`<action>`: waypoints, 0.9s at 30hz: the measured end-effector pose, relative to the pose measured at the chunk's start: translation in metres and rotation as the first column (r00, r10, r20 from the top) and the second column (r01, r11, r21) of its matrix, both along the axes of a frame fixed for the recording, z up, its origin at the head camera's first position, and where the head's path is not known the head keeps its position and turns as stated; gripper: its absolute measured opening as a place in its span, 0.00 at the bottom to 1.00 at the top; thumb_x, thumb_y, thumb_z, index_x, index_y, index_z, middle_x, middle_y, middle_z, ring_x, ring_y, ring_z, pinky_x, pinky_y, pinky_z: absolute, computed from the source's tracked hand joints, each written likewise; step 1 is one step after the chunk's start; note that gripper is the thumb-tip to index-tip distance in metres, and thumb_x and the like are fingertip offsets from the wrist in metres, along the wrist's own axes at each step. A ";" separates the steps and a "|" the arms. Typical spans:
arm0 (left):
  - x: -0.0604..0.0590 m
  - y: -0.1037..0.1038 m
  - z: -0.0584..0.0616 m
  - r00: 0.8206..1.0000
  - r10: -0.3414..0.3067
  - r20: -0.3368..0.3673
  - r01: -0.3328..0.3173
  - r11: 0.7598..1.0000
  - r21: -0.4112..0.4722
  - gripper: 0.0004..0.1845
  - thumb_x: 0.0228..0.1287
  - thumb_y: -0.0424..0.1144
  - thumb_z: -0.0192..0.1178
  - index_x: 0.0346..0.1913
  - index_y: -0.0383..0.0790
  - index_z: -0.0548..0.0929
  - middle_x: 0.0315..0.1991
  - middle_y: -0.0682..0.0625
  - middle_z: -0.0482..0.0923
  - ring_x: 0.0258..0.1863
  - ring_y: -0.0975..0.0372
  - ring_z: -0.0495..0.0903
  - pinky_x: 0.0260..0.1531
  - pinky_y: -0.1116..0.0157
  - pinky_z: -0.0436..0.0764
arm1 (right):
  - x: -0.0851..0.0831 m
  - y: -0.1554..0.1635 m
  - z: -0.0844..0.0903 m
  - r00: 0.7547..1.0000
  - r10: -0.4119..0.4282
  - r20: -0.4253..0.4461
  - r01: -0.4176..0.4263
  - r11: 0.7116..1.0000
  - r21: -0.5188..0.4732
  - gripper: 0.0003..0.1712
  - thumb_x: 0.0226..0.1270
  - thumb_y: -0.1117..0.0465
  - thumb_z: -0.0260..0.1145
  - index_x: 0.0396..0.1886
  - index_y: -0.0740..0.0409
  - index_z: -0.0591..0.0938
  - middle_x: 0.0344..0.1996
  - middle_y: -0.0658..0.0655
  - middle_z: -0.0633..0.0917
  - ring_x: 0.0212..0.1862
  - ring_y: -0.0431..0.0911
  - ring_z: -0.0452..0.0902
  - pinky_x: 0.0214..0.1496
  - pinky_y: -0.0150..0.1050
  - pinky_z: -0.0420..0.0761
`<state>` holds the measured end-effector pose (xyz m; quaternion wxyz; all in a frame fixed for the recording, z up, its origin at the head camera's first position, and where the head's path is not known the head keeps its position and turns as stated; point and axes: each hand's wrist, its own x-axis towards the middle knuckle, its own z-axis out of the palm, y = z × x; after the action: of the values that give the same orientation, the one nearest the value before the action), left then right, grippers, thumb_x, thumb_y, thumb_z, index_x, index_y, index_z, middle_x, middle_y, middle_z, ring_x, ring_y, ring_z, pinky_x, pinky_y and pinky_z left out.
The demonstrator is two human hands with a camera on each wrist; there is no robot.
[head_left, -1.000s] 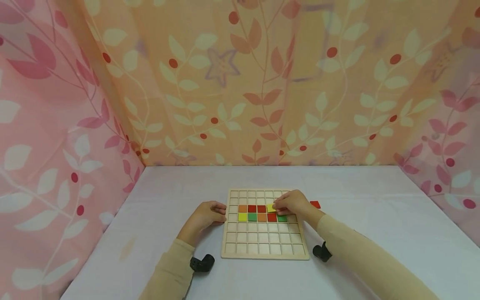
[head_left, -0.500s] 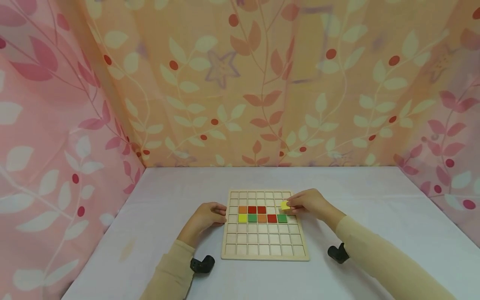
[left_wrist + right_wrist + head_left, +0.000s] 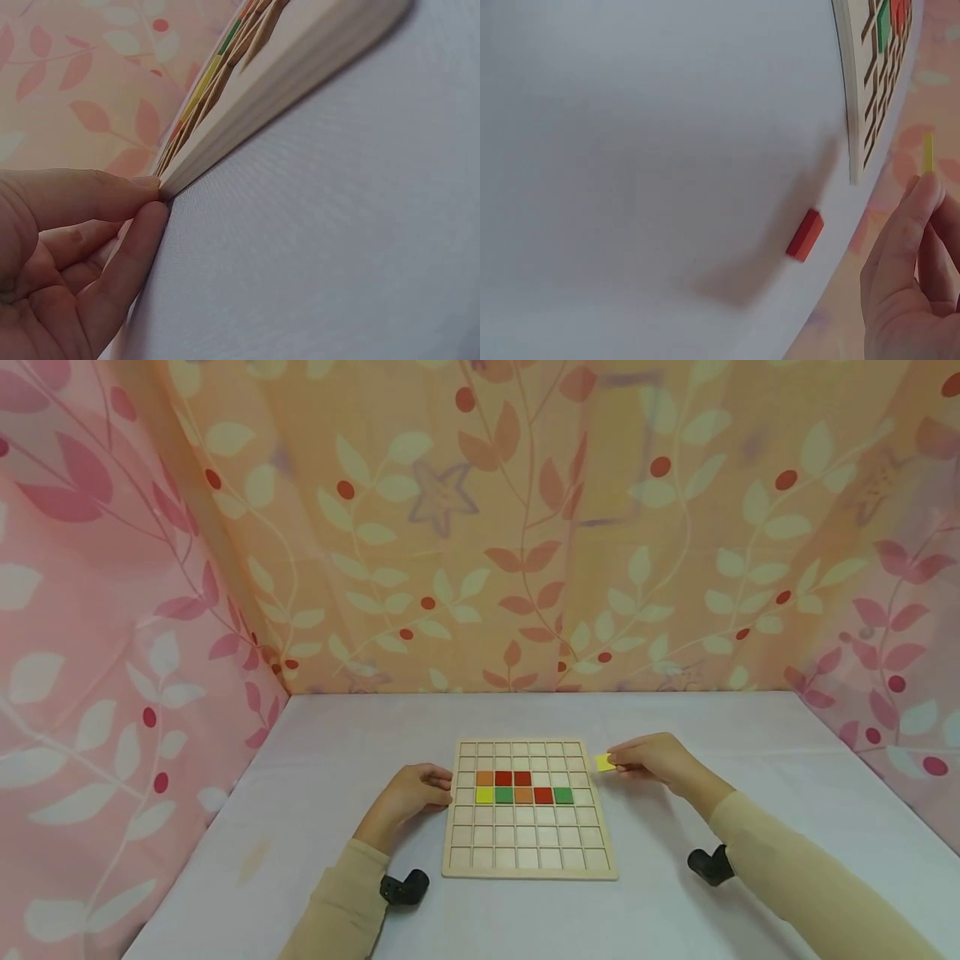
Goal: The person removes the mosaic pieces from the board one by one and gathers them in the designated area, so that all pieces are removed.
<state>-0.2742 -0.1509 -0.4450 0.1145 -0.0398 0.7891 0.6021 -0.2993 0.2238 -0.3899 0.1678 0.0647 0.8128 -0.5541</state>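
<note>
My right hand (image 3: 658,764) pinches a yellow square tile (image 3: 605,762) by its edge, just past the right side of a wooden grid board (image 3: 530,873). In the right wrist view the tile (image 3: 928,152) stands up beyond thumb and fingertips. Two rows of coloured tiles fill part of the board: orange and two reds above; yellow, green, orange, red (image 3: 543,796) and green (image 3: 562,796) below. At the board's left edge is my left hand (image 3: 412,795); its thumb and a finger grip that edge in the left wrist view.
A red piece (image 3: 805,235) lies on the white tabletop (image 3: 645,187) right of the board, hidden behind the right hand in the head view. Black wrist devices (image 3: 405,887) sit under both forearms. Patterned curtains (image 3: 525,527) enclose the table at the back and sides.
My right hand has lifted the yellow tile out of the upper row, from beside the second red, and carried it rightward off the board. The left hand has stayed put.
</note>
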 end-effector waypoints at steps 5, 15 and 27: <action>0.001 0.000 0.001 1.000 0.001 0.001 -0.001 1.000 -0.003 0.19 0.46 0.20 0.64 0.46 0.29 0.79 0.34 0.43 0.78 0.29 0.62 0.78 0.32 0.64 0.82 | 0.000 0.016 0.000 1.000 -0.013 0.016 0.013 1.000 -0.021 0.27 0.58 0.59 0.67 0.54 0.72 0.76 0.29 0.51 0.85 0.28 0.38 0.81 0.39 0.35 0.83; 0.000 -0.001 0.001 1.000 -0.002 -0.001 0.002 1.000 -0.009 0.19 0.46 0.20 0.64 0.46 0.29 0.79 0.35 0.43 0.78 0.30 0.62 0.78 0.32 0.64 0.82 | -0.004 0.045 -0.004 0.999 -0.019 0.043 0.018 1.000 0.022 0.30 0.59 0.57 0.67 0.55 0.72 0.74 0.31 0.51 0.83 0.31 0.40 0.82 0.42 0.35 0.82; 0.000 0.000 -0.001 1.000 -0.004 0.003 0.004 1.000 0.005 0.19 0.46 0.20 0.64 0.46 0.29 0.79 0.34 0.43 0.78 0.29 0.62 0.78 0.32 0.64 0.82 | -0.007 0.074 -0.011 0.994 -0.053 0.092 0.050 0.998 0.036 0.31 0.58 0.56 0.68 0.57 0.71 0.73 0.31 0.50 0.82 0.30 0.39 0.80 0.39 0.32 0.82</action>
<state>-0.2746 -0.1512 -0.4455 0.1169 -0.0387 0.7876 0.6038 -0.3062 0.2982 -0.4008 0.1900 0.1142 0.8114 -0.5409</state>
